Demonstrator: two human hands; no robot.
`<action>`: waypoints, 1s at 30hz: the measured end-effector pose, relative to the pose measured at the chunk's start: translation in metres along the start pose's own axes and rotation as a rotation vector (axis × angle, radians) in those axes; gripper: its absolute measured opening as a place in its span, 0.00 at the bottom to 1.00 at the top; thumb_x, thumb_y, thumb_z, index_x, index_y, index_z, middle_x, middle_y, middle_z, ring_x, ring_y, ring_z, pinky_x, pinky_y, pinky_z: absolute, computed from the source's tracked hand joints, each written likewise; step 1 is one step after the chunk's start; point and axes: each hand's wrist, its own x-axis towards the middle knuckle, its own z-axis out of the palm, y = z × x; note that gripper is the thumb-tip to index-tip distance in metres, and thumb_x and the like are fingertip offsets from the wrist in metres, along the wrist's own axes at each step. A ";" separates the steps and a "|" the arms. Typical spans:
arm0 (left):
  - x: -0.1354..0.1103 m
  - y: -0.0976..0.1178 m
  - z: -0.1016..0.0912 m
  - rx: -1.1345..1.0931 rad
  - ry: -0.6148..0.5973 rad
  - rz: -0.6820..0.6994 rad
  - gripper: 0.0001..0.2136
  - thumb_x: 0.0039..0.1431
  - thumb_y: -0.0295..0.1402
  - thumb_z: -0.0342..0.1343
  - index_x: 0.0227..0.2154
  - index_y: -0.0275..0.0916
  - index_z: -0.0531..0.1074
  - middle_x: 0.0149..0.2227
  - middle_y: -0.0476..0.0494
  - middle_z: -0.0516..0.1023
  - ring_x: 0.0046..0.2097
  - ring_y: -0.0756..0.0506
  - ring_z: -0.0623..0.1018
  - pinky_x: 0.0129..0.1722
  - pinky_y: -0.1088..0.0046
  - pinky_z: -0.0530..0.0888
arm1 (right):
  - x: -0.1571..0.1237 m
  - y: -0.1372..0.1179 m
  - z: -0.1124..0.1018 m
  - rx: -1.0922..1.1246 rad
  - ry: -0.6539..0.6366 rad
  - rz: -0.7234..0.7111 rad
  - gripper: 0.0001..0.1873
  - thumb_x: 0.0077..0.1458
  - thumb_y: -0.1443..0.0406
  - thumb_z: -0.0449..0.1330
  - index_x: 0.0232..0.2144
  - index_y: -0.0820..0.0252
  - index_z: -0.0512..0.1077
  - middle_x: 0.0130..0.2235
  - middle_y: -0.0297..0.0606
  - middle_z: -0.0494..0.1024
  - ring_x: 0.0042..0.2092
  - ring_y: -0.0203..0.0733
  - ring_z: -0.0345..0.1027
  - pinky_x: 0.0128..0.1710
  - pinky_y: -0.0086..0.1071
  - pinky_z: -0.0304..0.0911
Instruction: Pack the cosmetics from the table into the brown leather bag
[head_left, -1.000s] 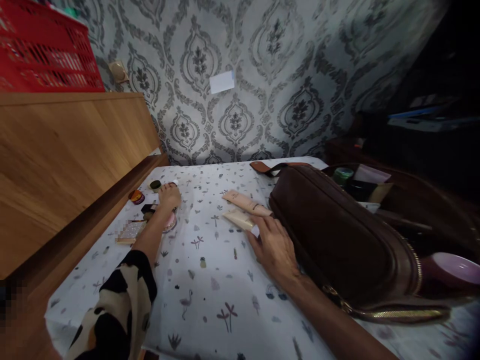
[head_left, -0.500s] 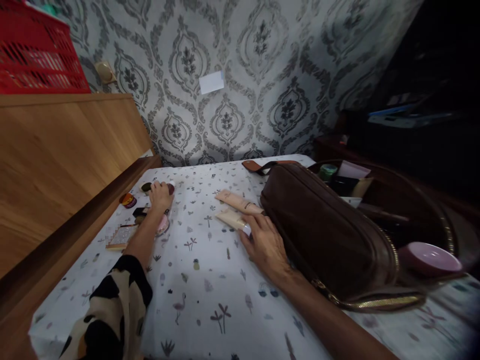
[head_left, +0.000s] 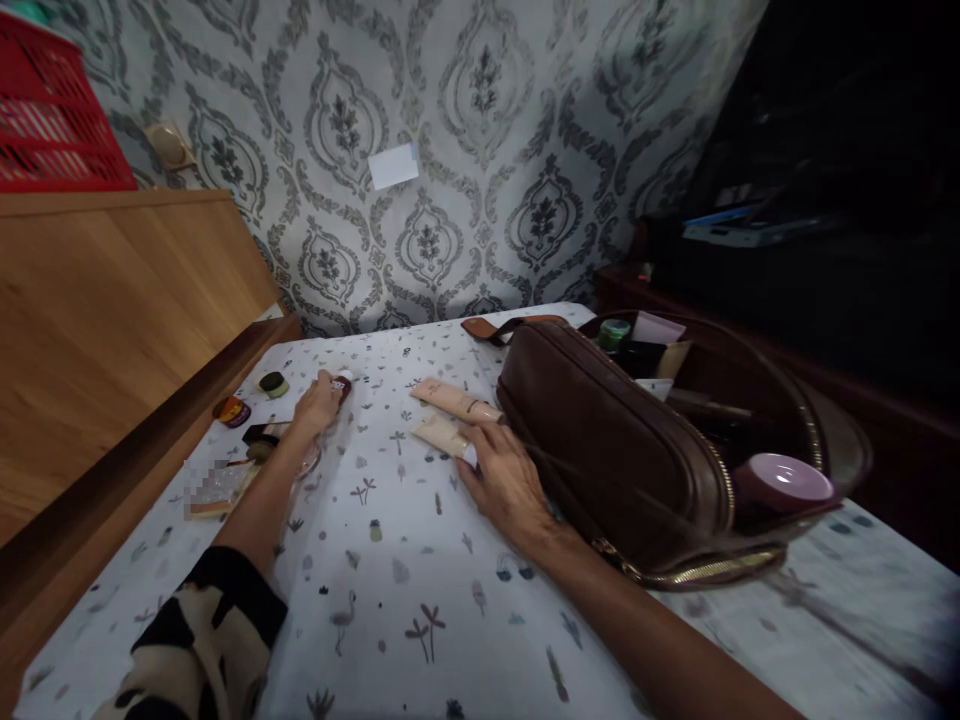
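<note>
My left hand (head_left: pixel 318 402) is closed around a small dark red bottle (head_left: pixel 344 386) with a whitish cap, near the far left of the table. A small jar with a dark lid (head_left: pixel 272 384) and an orange-and-purple jar (head_left: pixel 232 411) stand left of that hand. Under my left forearm lie a black item (head_left: pixel 264 433) and a partly hidden round pink compact (head_left: pixel 309 461). My right hand (head_left: pixel 506 485) has thumb and forefinger at the white cap of a cream tube (head_left: pixel 441 435). Beyond it lies a peach tube (head_left: pixel 454 398), its end beside my fingers.
A brown cosmetic bag (head_left: pixel 600 440) lies open at the right, holding a green-lidded jar (head_left: pixel 613 336), a pink round container (head_left: pixel 789 478) and other items. A wooden cabinet (head_left: pixel 127 300) with a red basket (head_left: pixel 56 120) borders the left side. The patterned wall (head_left: pixel 442 150) closes off the back.
My left hand has moved right with the red bottle, away from the dark-lidded jar. My right hand stays at the cream tube. The view has shifted slightly right.
</note>
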 end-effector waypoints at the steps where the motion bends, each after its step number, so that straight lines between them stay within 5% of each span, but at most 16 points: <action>1: -0.001 0.002 0.000 -0.009 0.019 0.003 0.18 0.66 0.37 0.49 0.56 0.39 0.59 0.55 0.33 0.75 0.55 0.37 0.76 0.49 0.62 0.72 | 0.000 0.000 0.000 0.007 -0.012 0.006 0.16 0.61 0.66 0.57 0.51 0.62 0.72 0.53 0.48 0.75 0.54 0.55 0.65 0.54 0.45 0.65; 6: -0.013 0.018 0.004 -0.017 0.066 0.048 0.21 0.57 0.34 0.58 0.53 0.36 0.65 0.57 0.31 0.70 0.60 0.34 0.70 0.55 0.61 0.69 | 0.000 0.001 0.000 0.027 -0.021 0.022 0.16 0.62 0.67 0.56 0.51 0.61 0.72 0.51 0.48 0.76 0.54 0.53 0.66 0.54 0.44 0.64; 11: -0.035 0.032 0.010 -0.051 0.057 0.151 0.14 0.69 0.41 0.45 0.49 0.39 0.66 0.52 0.31 0.74 0.56 0.33 0.72 0.52 0.57 0.70 | 0.001 -0.001 0.000 0.016 0.014 0.054 0.14 0.62 0.65 0.55 0.49 0.61 0.72 0.50 0.48 0.76 0.52 0.54 0.67 0.52 0.44 0.65; 15: -0.045 0.035 0.013 -0.129 0.037 0.194 0.10 0.70 0.35 0.41 0.47 0.41 0.65 0.45 0.36 0.77 0.48 0.37 0.77 0.46 0.59 0.71 | 0.001 -0.002 -0.001 0.016 0.006 0.085 0.14 0.62 0.65 0.55 0.49 0.61 0.72 0.50 0.49 0.76 0.51 0.54 0.69 0.50 0.44 0.66; 24: -0.056 0.038 0.009 -0.299 0.113 0.302 0.19 0.57 0.29 0.60 0.51 0.39 0.66 0.52 0.37 0.69 0.58 0.36 0.70 0.58 0.58 0.68 | -0.001 0.003 0.007 -0.045 0.097 -0.001 0.16 0.64 0.60 0.53 0.49 0.60 0.72 0.48 0.48 0.77 0.49 0.54 0.70 0.49 0.45 0.66; 30: -0.090 0.046 0.007 -0.316 0.059 0.417 0.13 0.70 0.32 0.41 0.51 0.43 0.67 0.45 0.43 0.75 0.50 0.43 0.74 0.54 0.63 0.71 | -0.001 0.008 0.011 -0.058 0.099 -0.076 0.20 0.64 0.58 0.50 0.52 0.62 0.71 0.50 0.50 0.77 0.51 0.56 0.70 0.50 0.46 0.68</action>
